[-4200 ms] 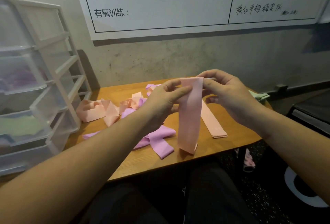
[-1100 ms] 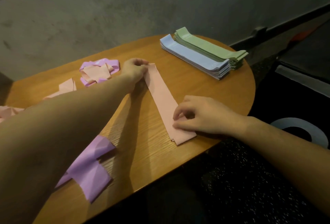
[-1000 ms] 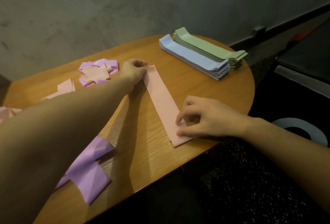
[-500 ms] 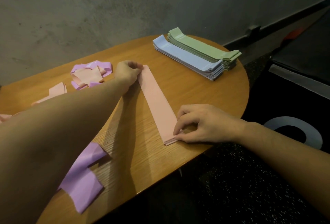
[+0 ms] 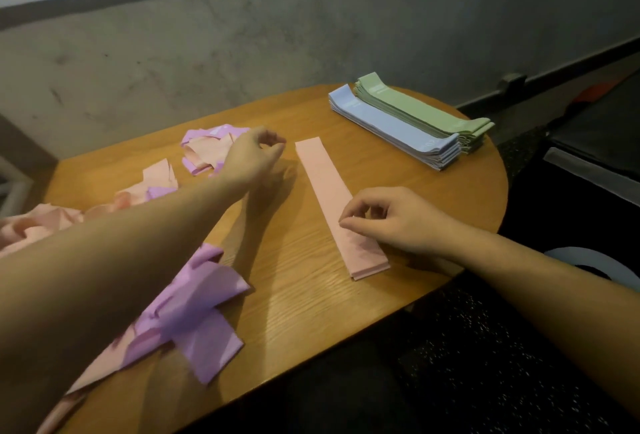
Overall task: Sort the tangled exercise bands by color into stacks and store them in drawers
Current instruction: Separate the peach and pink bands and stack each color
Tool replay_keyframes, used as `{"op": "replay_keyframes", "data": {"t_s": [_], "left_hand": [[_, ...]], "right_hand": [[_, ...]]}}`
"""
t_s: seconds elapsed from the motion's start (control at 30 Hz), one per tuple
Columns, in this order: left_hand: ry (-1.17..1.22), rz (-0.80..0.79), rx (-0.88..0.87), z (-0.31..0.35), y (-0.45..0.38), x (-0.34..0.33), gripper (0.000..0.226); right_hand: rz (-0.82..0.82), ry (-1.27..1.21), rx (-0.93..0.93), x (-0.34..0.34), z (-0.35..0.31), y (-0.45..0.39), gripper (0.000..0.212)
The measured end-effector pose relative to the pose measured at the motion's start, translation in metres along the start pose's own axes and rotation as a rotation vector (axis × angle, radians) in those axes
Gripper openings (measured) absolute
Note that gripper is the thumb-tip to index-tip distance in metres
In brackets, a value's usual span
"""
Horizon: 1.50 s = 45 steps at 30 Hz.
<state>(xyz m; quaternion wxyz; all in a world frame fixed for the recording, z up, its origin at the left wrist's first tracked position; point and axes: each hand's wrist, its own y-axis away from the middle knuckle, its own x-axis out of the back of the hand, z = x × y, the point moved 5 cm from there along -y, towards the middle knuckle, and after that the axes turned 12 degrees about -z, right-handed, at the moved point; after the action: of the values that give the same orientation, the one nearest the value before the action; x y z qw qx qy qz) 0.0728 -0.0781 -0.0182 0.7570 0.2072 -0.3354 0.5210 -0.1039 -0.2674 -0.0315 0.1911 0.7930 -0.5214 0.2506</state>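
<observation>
A flat stack of pink bands (image 5: 327, 187) lies lengthwise in the middle of the wooden table (image 5: 304, 298). My left hand (image 5: 254, 156) hovers just left of its far end, fingers loosely curled, holding nothing. My right hand (image 5: 391, 219) sits over the stack's near end with curled fingers, and its fingertips are at the band's surface. Behind to the right lie a neat blue stack (image 5: 394, 128) and a green stack (image 5: 422, 111), side by side. Tangled pink and purple bands (image 5: 207, 149) lie beyond my left hand. A crumpled purple band (image 5: 197, 312) lies under my left forearm.
More loose pink bands (image 5: 31, 229) spread along the table's left side. A grey wall runs behind the table. To the right, off the table's rounded end, are a dark box-like object (image 5: 606, 142) and a white ring-shaped object (image 5: 602, 264) on the floor.
My left hand has let go of the pink stack's far end and lifted away to the left. My right hand has eased from pressing the near end, its fingers more curled.
</observation>
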Motion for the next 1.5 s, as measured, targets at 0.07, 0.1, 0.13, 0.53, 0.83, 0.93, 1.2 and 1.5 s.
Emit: {"op": "replay_keyframes", "data": {"t_s": [0.07,0.1,0.13,0.53,0.83,0.93,1.2,1.5], "left_hand": [[-0.071,-0.008,-0.068,-0.008,0.016,0.011,0.015],[-0.112,-0.014,-0.105,-0.013,0.026,0.016,0.013],[-0.154,-0.019,-0.138,-0.018,0.036,0.022,0.012],[-0.421,-0.053,-0.176,-0.12,0.095,0.067,0.032],[-0.234,0.072,-0.175,-0.132,0.096,0.068,0.019],[-0.206,0.092,-0.172,-0.134,0.096,0.069,0.018],[-0.185,0.079,-0.113,-0.137,0.097,0.069,0.029],[0.001,0.044,-0.028,-0.13,0.109,0.075,0.069]], "right_hand": [[0.016,-0.018,-0.002,-0.006,-0.008,-0.013,0.009],[0.022,-0.029,0.0,-0.009,-0.012,-0.02,0.009],[0.027,-0.039,0.008,-0.011,-0.017,-0.028,0.01],[0.112,-0.102,-0.056,-0.043,-0.049,-0.149,0.016],[0.189,-0.003,-0.122,-0.049,-0.071,-0.249,0.019],[0.165,0.062,-0.155,-0.052,-0.07,-0.28,0.023],[0.173,0.199,-0.374,-0.067,-0.04,-0.301,0.04],[-0.036,0.33,-0.033,-0.069,-0.075,-0.241,0.024]]}}
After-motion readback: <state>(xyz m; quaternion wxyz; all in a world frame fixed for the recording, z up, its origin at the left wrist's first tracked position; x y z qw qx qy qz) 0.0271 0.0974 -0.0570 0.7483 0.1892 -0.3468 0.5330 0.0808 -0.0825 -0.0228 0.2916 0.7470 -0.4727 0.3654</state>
